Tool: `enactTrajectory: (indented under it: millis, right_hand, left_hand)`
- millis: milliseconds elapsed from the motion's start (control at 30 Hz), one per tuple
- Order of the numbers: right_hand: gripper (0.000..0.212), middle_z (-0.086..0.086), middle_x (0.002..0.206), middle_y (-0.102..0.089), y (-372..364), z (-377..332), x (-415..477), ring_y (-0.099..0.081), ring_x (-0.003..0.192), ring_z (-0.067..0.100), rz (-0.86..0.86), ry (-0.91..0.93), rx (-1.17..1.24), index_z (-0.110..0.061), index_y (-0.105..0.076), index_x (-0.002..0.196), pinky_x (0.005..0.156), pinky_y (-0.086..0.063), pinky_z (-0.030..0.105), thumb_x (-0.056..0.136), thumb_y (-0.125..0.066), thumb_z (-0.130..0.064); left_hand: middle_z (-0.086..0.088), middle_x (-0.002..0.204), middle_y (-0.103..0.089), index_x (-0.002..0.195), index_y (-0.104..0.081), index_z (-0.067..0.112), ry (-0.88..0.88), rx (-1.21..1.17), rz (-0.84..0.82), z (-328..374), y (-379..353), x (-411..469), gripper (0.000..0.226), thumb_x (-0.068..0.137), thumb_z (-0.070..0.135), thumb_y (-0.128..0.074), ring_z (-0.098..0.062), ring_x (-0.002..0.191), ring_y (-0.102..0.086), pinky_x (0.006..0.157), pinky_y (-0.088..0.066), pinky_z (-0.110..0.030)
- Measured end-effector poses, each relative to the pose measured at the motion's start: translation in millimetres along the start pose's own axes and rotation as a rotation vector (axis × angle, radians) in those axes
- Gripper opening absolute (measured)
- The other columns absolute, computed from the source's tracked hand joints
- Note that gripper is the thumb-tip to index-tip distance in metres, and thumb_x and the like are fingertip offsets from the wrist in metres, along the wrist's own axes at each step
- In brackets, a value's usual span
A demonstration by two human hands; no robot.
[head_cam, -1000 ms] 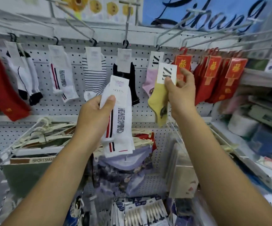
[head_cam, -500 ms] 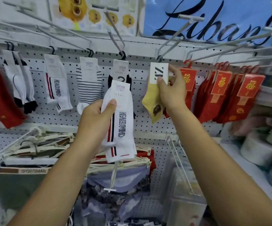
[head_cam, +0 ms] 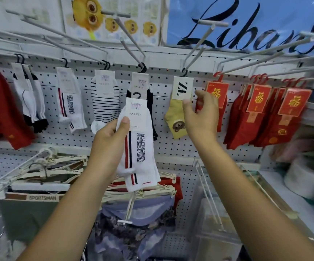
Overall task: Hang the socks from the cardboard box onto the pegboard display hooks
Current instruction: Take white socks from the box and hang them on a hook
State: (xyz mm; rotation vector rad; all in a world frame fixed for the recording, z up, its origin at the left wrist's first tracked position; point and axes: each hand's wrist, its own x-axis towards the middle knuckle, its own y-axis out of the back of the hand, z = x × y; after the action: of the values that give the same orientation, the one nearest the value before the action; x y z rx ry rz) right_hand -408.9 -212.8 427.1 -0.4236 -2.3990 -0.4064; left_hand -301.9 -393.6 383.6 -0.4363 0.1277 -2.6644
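My left hand grips a white sock pair with red and navy stripes and a paper label, held upright in front of the pegboard. A yellow bear sock with a white card hangs by its black hanger from a long white hook. My right hand is just right of that sock, fingers apart, thumb tip at the lower corner of its card, holding nothing. Other socks hang along the same row. The cardboard box is out of view.
Left to right on the row: red garment, white-and-black socks, striped white sock, black-striped sock, black sock, red packaged socks. Several bare hooks jut forward overhead. Underwear on hangers hangs below.
My right hand carried the yellow sock up onto the hook and let go of its card. The left hand kept the white sock roughly in place. The view tilted upward.
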Motion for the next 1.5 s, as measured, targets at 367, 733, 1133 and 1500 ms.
enactTrajectory:
  millis: [367,733,1133,1500]
  right_hand:
    - [0.022,0.001,0.1,-0.078,-58.1,-59.6,-75.6,-0.075,0.09,0.015,-0.669,-0.066,0.442,-0.015,-0.067,0.116,0.076,-0.063,0.032,0.096,-0.068,-0.025]
    - [0.025,-0.002,0.104,-0.076,-153.5,-110.1,-102.7,-0.074,0.094,0.013,-0.73,-0.027,0.485,-0.015,-0.066,0.12,0.078,-0.062,0.034,0.096,-0.069,-0.021]
    - [0.042,0.014,0.089,-0.063,-251.4,-144.2,-45.9,-0.06,0.079,0.022,-0.37,0.153,0.257,-0.026,-0.055,0.137,0.069,-0.048,0.031,0.097,-0.067,-0.025]
    - [0.044,0.003,0.096,-0.064,-294.9,-139.6,-27.9,-0.061,0.085,0.016,-0.356,0.148,0.205,-0.028,-0.057,0.136,0.069,-0.046,0.024,0.094,-0.07,-0.024]
  left_hand:
    - [0.001,0.088,-0.081,0.09,-0.078,0.037,0.015,0.063,0.105,7.2,51.6,-14.4,0.023,0.1,0.047,-0.059,-0.021,0.079,-0.079,0.073,-0.064,-0.046]
    - [-0.003,0.071,-0.076,0.08,-0.073,0.01,-0.129,0.368,0.424,41.5,175.5,-4.7,0.042,0.093,0.049,-0.069,-0.016,0.063,-0.072,0.063,-0.059,-0.035]
    - [0.001,0.105,-0.077,0.109,-0.073,0.024,-0.583,0.392,0.216,109.8,214.1,102.8,0.021,0.089,0.025,-0.079,-0.012,0.103,-0.072,0.091,-0.058,-0.045]
    - [0.003,0.096,-0.079,0.097,-0.08,0.007,-0.74,0.408,0.069,119.3,235.6,132.7,0.014,0.09,0.018,-0.078,-0.008,0.085,-0.072,0.081,-0.058,-0.028]
